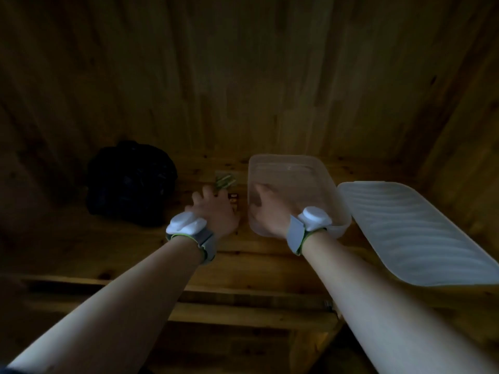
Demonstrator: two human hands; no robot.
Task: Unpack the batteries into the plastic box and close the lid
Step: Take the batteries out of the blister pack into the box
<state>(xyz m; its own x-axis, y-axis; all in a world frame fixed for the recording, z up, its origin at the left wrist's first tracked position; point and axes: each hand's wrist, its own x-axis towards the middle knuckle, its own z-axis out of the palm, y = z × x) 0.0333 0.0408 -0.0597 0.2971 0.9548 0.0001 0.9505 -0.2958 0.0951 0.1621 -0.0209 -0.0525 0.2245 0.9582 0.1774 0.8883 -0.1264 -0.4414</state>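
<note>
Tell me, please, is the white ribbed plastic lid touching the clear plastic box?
Cannot tell. In the head view the white ribbed plastic lid lies beside the clear plastic box, their edges meeting dimly.

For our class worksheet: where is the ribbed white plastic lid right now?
In the head view, the ribbed white plastic lid lies at far right on the wooden table, beside the clear plastic box.

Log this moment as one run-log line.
left hand: over battery packs | right hand: inside plastic box | lid: off, right of box | grasp: unclear
</note>
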